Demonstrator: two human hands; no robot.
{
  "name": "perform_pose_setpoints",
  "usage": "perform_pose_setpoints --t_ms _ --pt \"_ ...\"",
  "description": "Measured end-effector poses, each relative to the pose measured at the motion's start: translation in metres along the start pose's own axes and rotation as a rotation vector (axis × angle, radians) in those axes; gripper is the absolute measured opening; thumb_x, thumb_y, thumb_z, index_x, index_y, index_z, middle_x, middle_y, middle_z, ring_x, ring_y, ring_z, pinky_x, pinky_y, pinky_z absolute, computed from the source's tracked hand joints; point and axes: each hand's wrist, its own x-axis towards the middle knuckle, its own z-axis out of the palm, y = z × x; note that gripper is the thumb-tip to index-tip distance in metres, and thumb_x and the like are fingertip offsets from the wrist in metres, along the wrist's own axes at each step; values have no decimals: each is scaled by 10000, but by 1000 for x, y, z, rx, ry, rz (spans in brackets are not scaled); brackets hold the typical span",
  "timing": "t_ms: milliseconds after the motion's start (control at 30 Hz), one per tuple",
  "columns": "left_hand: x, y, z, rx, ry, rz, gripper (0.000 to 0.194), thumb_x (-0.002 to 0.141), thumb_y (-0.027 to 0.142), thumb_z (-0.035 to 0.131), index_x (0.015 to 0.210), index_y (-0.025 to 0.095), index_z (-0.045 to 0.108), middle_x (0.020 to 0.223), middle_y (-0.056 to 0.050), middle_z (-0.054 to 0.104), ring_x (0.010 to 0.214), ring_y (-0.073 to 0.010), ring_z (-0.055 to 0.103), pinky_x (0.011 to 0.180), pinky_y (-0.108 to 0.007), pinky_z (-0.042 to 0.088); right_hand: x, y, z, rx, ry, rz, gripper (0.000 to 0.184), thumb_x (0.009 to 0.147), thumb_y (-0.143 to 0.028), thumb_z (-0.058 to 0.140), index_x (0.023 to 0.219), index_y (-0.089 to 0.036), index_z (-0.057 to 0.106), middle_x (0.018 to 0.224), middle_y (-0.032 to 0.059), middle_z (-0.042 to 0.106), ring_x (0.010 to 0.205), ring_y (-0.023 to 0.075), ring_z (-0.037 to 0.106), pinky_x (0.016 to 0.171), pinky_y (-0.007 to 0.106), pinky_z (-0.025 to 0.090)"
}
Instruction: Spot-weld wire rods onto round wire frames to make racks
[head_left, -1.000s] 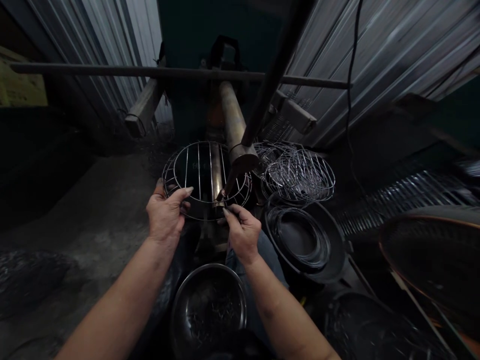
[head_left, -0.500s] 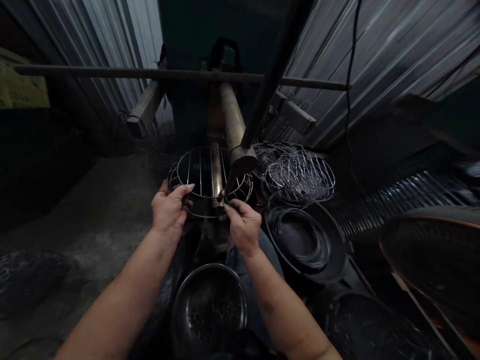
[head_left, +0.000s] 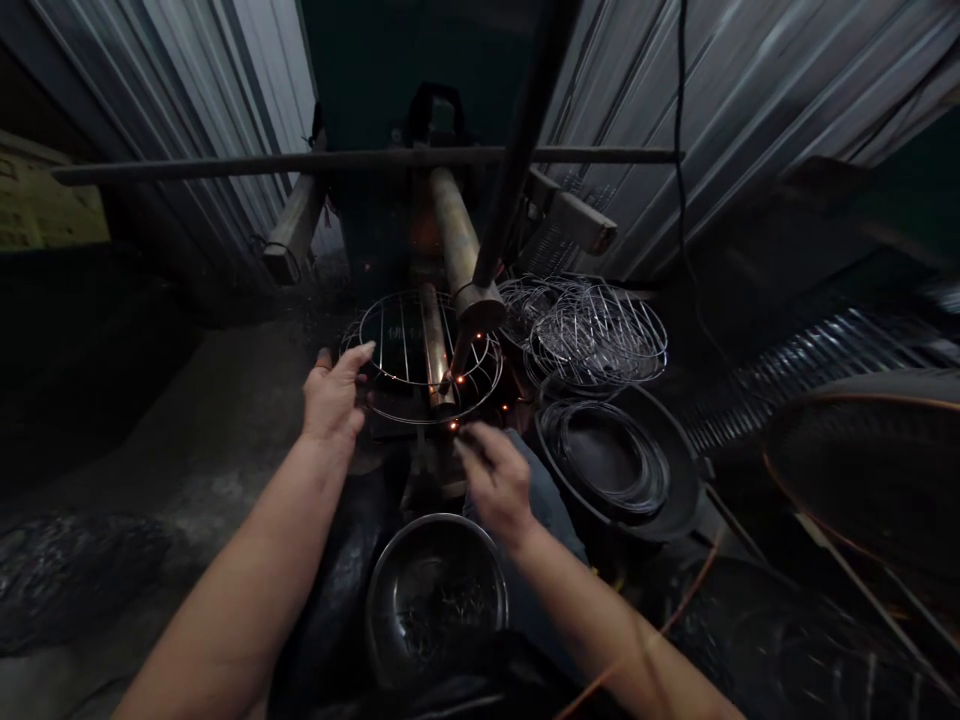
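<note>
Corrugated metal walls [head_left: 180, 120] rise beyond both hands, with a thick metal cylinder [head_left: 459, 230] pointing back toward us between them. Ahead and to the right of our right hand [head_left: 499, 475] lies a pile of wire frames [head_left: 592, 330]; closer on that side, a black pan [head_left: 688, 465] carries a coil of wire [head_left: 654, 465]. Between and ahead of our hands, the wire frame [head_left: 406, 352] overlaps a slimmer cylinder [head_left: 433, 330]; our left hand [head_left: 332, 395] appears to grasp its left edge, thumb uppermost. Nearer us than either hand sits a steel bowl [head_left: 390, 600] of small thin pieces [head_left: 457, 605]. Our right hand is blurred, just off the frame's front edge; we cannot tell whether it pinches anything. Orange sparks [head_left: 454, 426] fly beside its fingertips. We judge a weld is being struck; the next move seems to call for a steady left hold and right fingers clear of the heat.
</note>
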Motion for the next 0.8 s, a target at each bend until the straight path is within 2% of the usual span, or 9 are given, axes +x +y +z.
perform_pose_setpoints --t_ms 33,100,167,200,267,367,500,600,800 --pt "9 3 0 12 -1 7 452 498 251 826 864 160 578 720 6 597 527 -105 541 450 -219 412 -17 3 0 -130 -171 -52 208 862 -222 503 941 -178 690 892 79 696 831 193 649 763 293 517" --pt "27 8 1 58 -44 3 369 499 240 812 775 133 592 685 -16 605 506 -122 549 439 -239 438 -52 7 4 -386 -663 -110 187 785 -172 555 895 -181 706 808 72 689 755 197 650 702 283 522" --pt "42 13 3 125 -110 -56 315 489 202 793 719 121 595 651 -33 606 483 -134 547 415 -248 449 -78 9 11 -609 -1064 -99 222 709 -199 650 915 -157 720 891 110 692 790 239 662 696 314 540" --pt "48 15 4 153 -140 -96 294 489 185 781 707 118 595 639 -41 607 473 -137 546 403 -248 450 -88 9 16 -691 -1203 -95 256 685 -210 680 927 -140 726 952 137 687 835 265 665 713 336 549" --pt "56 18 6 194 -173 -169 258 501 163 753 694 115 589 621 -55 607 456 -138 540 383 -242 448 -98 9 23 -793 -1372 -92 269 687 -201 691 935 -108 736 1005 174 678 897 296 664 743 365 559" --pt "60 22 6 227 -186 -212 232 515 141 721 695 118 577 592 -59 597 446 -135 535 366 -226 439 -99 7 30 -829 -1460 -76 274 727 -181 666 977 -95 735 991 178 690 910 292 671 762 369 565" --pt "55 24 4 225 -191 -199 265 492 125 716 708 131 562 592 -44 591 454 -134 534 367 -226 439 -92 6 25 -831 -1405 26 312 740 -190 659 1032 -104 725 1046 171 694 944 291 677 795 356 561" --pt "45 25 2 202 -127 -188 291 480 123 726 708 144 547 580 -22 578 446 -134 524 366 -231 421 -85 5 14 -797 -1325 57 296 760 -178 631 1035 -153 736 1069 134 700 986 285 669 825 325 542" --pt "14 15 -7 99 27 -167 328 484 123 745 706 161 506 537 33 533 418 -92 473 393 -203 365 -84 -3 3 -818 -1367 62 332 741 -154 628 1056 -158 731 1038 130 714 927 294 687 738 317 545"
